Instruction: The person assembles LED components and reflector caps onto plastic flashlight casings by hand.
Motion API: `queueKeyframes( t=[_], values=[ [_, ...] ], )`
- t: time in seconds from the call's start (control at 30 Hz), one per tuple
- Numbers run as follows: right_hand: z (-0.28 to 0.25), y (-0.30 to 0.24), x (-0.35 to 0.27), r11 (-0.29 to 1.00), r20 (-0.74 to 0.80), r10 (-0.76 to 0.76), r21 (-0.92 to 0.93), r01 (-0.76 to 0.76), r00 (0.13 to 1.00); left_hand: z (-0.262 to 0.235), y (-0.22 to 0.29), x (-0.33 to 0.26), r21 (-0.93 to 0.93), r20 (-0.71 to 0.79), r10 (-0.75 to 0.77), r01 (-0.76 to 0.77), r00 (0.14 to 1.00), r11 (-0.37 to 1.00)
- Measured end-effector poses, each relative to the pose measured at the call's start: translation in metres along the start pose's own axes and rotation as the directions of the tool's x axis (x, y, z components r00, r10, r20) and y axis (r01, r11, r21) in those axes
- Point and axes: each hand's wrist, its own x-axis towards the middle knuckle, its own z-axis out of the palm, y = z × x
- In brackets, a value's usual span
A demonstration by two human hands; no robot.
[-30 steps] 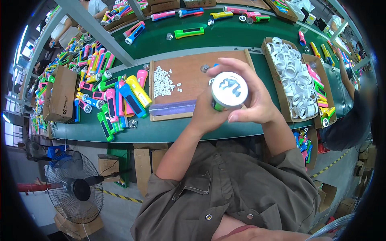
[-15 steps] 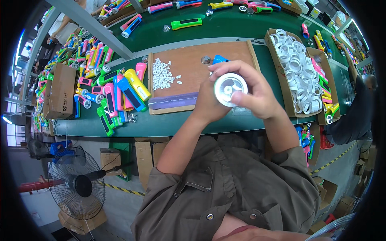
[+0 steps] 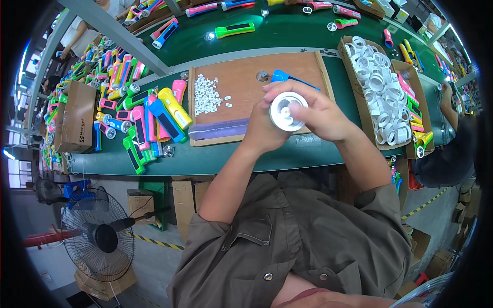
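My left hand (image 3: 260,129) is closed around a flashlight (image 3: 288,111) whose round head faces up, with a white rim and a shiny reflector. The palm hides its body. Curled over the far side of that rim are the fingers of my right hand (image 3: 328,117), and its thumb reaches over the reflector. Behind my hands a blue flashlight (image 3: 295,78) lies on a wooden board (image 3: 239,69), beside a loose reflector (image 3: 263,76). Small white parts (image 3: 205,96) are heaped at the board's left, and a purple strip (image 3: 221,129) runs along its near edge.
A carton of white rings (image 3: 382,97) stands at the right. Colourful flashlights (image 3: 159,115) are piled at the left by a cardboard box (image 3: 78,115). Beyond the board runs a green conveyor (image 3: 287,28) carrying flashlights. A fan (image 3: 100,233) stands lower left; a co-worker (image 3: 447,143) is far right.
Both hands and the flashlight have shifted slightly left, and my right thumb has moved farther over the reflector. More of the blue flashlight on the board shows. Items on the conveyor have slid left.
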Motion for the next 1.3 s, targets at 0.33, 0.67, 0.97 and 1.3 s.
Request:
queueKeyframes(
  t=[0.33,0.67,0.97,1.3],
  values=[
    [-0.007,-0.009,0.005,0.784,-0.084,-0.483,-0.485,0.388,0.872,0.000,0.012,0.006,0.010,-0.029,-0.015,0.015,0.999,1.000],
    [0.010,-0.029,0.010,0.721,0.556,-0.290,-0.409,0.560,0.779,-0.006,-0.016,-0.028,0.142,0.438,0.194,-0.281,0.878,0.949],
    [0.034,-0.001,0.003,0.648,-0.211,-0.464,-0.742,0.168,0.860,0.014,-0.011,0.000,0.080,-0.055,0.067,-0.063,0.996,0.995],
    [-0.005,-0.002,0.018,0.795,0.108,-0.465,-0.386,0.468,0.879,-0.001,-0.001,0.003,0.153,-0.184,0.145,-0.117,0.972,0.981]
  ],
)
